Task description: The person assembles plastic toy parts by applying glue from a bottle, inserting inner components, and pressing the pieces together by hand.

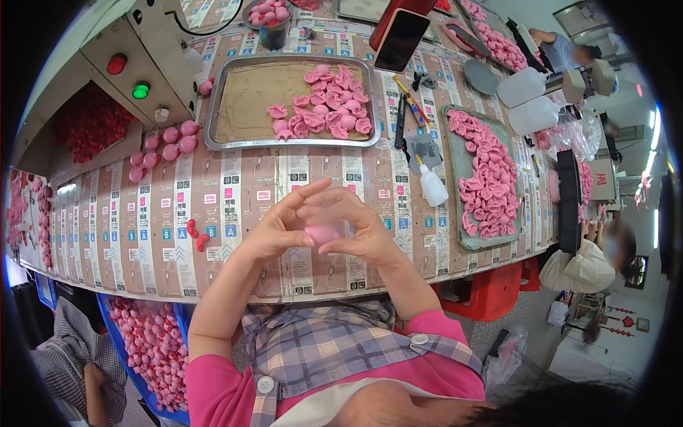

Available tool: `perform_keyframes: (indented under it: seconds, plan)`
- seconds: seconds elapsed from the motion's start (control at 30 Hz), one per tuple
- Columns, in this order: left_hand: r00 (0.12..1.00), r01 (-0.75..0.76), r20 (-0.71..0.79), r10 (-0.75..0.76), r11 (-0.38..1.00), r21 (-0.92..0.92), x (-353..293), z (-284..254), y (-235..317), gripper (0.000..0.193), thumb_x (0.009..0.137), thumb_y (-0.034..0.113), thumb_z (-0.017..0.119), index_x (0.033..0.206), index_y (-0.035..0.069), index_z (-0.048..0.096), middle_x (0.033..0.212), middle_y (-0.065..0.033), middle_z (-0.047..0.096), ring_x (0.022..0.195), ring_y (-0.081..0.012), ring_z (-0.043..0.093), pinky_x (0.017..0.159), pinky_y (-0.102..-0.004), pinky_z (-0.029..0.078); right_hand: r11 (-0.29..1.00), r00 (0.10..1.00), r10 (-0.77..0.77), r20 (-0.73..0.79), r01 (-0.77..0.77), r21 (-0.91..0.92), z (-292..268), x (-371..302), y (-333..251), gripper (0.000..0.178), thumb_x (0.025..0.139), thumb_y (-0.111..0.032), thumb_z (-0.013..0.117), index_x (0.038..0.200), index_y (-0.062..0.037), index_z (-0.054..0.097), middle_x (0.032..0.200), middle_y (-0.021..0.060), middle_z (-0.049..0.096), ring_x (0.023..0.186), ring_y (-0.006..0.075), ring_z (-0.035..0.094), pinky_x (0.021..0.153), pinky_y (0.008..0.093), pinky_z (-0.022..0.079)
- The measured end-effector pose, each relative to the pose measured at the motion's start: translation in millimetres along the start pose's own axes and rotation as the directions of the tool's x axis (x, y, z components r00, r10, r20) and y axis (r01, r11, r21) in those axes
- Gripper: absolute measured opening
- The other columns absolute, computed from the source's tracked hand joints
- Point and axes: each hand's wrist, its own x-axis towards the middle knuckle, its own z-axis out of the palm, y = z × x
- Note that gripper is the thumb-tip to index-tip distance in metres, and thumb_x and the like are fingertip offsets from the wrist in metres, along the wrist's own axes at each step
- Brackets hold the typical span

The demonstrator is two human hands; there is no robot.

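Observation:
Above the near part of the table, a smooth round pink piece [324, 234] sits between my two hands. My left hand [284, 226] is closed on its left side, the thumb pressed against it. From the other side my right hand [361, 229] grips it, its thumb below and its fingers arched over the top. The upper fingers are smeared by motion, and part of the piece is hidden. Beyond my hands lies a metal tray [242, 142] with pink round pieces and pink curled shells [324, 107] toward its right. A few small red pieces [195, 235] lie left of my left hand.
At left stands a metal machine [153, 50] with red and green buttons; pink balls [171, 151] sit beside it. Rightward are a white squeeze bottle [432, 186], pens, and a green tray [455, 213] of pink shells. A phone [403, 41] stands behind; a blue crate [117, 334] sits below.

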Motion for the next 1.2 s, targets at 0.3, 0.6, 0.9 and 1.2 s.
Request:
perform_keyframes:
  seconds: [0.3, 0.6, 0.9, 1.2]
  plan:
    - [0.993, -0.042, 0.109, 0.047, 0.998, -0.044, -0.2, -3.4, -0.7, 0.080, 0.066, 0.009, 0.072, 0.131, 0.002, 0.027, 0.128, -0.0133, 0.039, 0.116, -0.0224, 0.041, 0.092, -0.0348, 0.039, 0.999, 1.000, -0.011, -0.016, 0.012, 0.048, 2.3, -1.1, 2.8, 0.033, 0.062, -0.015, 0.075, 0.092, -0.0092, 0.062, 0.102, 0.0032, 0.056, 0.103, 0.0186, 0.045, 0.088, 0.0325, 0.036]
    - [0.997, -0.032, 0.069, 0.032, 0.999, -0.008, -0.8, 4.0, 3.8, 0.079, 0.063, 0.024, 0.076, 0.126, 0.003, 0.035, 0.116, -0.0115, 0.046, 0.106, -0.0223, 0.047, 0.088, -0.0339, 0.040, 0.998, 0.998, -0.057, 0.012, 0.058, -0.040, 2.3, -0.6, 10.1, 0.034, 0.062, -0.021, 0.075, 0.091, -0.0102, 0.062, 0.100, 0.0007, 0.058, 0.102, 0.0197, 0.045, 0.085, 0.0323, 0.036]
    - [0.998, -0.031, 0.058, 0.033, 0.999, -0.036, -2.3, 1.5, 3.0, 0.074, 0.061, 0.026, 0.078, 0.121, 0.006, 0.039, 0.100, -0.0097, 0.054, 0.094, -0.0205, 0.055, 0.081, -0.0317, 0.044, 0.998, 0.998, -0.057, -0.005, 0.057, -0.035, 5.9, 1.7, 7.9, 0.035, 0.061, -0.021, 0.076, 0.091, -0.0098, 0.062, 0.099, 0.0009, 0.058, 0.104, 0.0214, 0.044, 0.085, 0.0327, 0.036]
    - [0.998, -0.054, 0.034, 0.055, 0.998, -0.028, -1.1, 3.9, 3.5, 0.078, 0.062, 0.023, 0.077, 0.125, 0.005, 0.035, 0.098, -0.0084, 0.056, 0.092, -0.0197, 0.055, 0.080, -0.0312, 0.044, 0.988, 0.998, -0.067, -0.004, 0.066, -0.143, 3.5, 3.1, 3.8, 0.036, 0.061, -0.021, 0.075, 0.093, -0.0102, 0.062, 0.102, 0.0019, 0.056, 0.105, 0.0236, 0.044, 0.086, 0.0366, 0.036]
